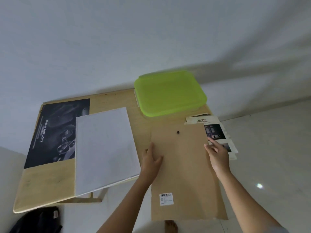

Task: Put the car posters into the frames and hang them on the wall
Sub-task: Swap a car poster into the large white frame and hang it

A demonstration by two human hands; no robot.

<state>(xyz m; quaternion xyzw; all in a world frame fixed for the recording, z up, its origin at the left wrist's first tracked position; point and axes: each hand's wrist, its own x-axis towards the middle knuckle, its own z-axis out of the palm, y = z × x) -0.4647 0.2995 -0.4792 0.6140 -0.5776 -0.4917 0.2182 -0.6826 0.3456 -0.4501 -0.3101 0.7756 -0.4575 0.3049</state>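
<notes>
A brown frame backing board (183, 167), with a small black hanger (178, 132) near its far end and a barcode label (166, 198), lies on the right of the wooden table and juts over the near edge. My left hand (151, 158) rests flat on its left edge. My right hand (217, 153) touches its right edge with straight fingers. A dark car poster (55, 130) lies flat at the left. A white panel (106, 148) partly covers it. Under the board's far right corner lies a poster headed SAFETY (213, 128).
A box with a green lid (170, 93) stands at the table's far right against the white wall. The low wooden table (47, 187) sits on a white tiled floor. A dark bag (38, 221) lies on the floor at lower left. A bare foot (170, 227) shows below the board.
</notes>
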